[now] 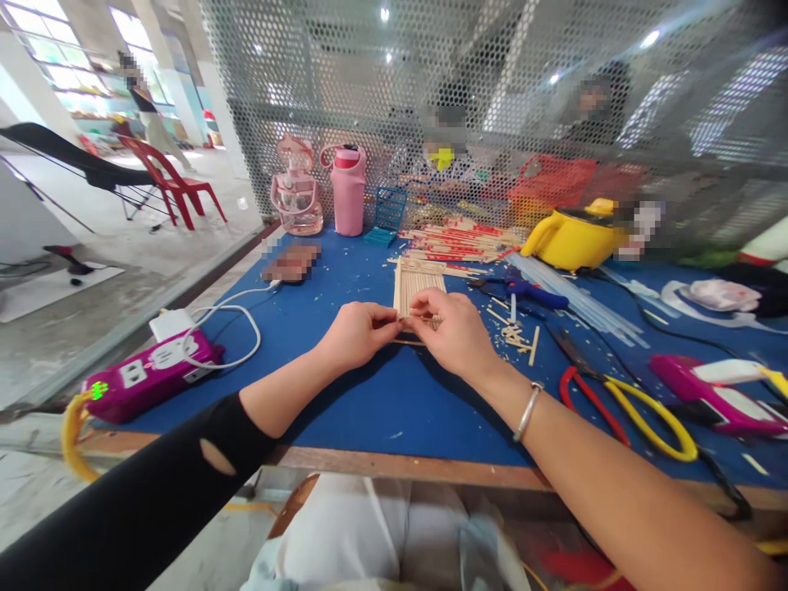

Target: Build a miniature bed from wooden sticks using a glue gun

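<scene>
A small flat panel of pale wooden sticks (421, 279), laid side by side in a frame, lies on the blue tabletop in front of me. At its near left corner the fingertips of both hands meet. My left hand (357, 335) is closed in a pinch there. My right hand (456, 332) is closed too, thumb and fingers pressed together over the panel's near edge. A thin wooden stick (433, 318) shows between the fingers, partly hidden by them. The exact contact of each fingertip is covered.
Loose sticks (455, 241), a phone (291, 263), two pink bottles (349, 193) and a yellow pot (579, 238) stand further back. To the right are blue-handled pliers (534, 292), clear glue sticks (584, 304), scissors (649, 419) and a purple power strip (717, 394). Another purple strip (148, 373) lies left.
</scene>
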`<action>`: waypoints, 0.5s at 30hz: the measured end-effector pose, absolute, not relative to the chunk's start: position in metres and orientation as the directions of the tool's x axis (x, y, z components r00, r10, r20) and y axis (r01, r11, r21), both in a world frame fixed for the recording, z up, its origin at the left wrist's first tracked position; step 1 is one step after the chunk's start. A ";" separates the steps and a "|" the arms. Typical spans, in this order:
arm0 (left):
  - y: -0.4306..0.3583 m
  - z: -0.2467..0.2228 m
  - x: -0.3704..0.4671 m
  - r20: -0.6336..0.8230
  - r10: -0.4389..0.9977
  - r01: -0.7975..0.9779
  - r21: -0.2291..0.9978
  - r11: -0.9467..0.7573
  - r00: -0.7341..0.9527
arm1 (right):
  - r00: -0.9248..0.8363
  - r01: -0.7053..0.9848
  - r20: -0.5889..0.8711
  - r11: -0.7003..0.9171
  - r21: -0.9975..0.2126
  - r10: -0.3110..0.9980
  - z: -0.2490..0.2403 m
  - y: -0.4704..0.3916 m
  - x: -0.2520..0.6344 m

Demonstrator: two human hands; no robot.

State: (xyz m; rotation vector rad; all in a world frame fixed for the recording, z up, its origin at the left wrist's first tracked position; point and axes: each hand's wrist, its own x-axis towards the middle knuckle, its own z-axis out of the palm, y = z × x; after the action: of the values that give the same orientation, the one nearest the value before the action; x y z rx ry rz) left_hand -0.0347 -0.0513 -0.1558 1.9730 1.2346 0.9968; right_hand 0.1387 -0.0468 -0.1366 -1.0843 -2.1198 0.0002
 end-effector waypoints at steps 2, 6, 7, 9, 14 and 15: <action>-0.051 -0.156 -0.035 0.272 0.918 0.466 0.797 -0.383 0.289 | -0.382 0.662 0.594 0.658 -0.358 0.708 -0.135 -0.046 0.142; -0.050 -0.157 -0.036 0.253 0.920 0.469 0.801 -0.372 0.299 | -0.312 0.499 0.637 0.693 -0.521 0.704 -0.129 -0.036 0.161; -0.050 -0.156 -0.037 0.251 0.920 0.472 0.799 -0.372 0.300 | -0.241 0.511 0.652 0.665 -0.544 0.719 -0.128 -0.033 0.167; -0.050 -0.156 -0.037 0.251 0.921 0.477 0.796 -0.372 0.299 | -0.134 0.591 0.633 0.575 -0.566 0.762 -0.127 -0.027 0.177; -0.051 -0.155 -0.036 0.254 0.922 0.479 0.796 -0.370 0.291 | -0.392 0.676 0.347 0.523 -0.520 0.852 -0.116 -0.012 0.177; -0.051 -0.154 -0.036 0.253 0.923 0.478 0.797 -0.369 0.291 | -0.456 0.683 0.273 0.530 -0.503 0.847 -0.111 -0.008 0.174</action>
State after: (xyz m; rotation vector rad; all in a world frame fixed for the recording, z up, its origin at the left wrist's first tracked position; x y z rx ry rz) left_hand -0.0359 -0.0513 -0.1545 1.9666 1.2478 0.9632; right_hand 0.1744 -0.0080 -0.1106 -1.2420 -2.2785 0.4429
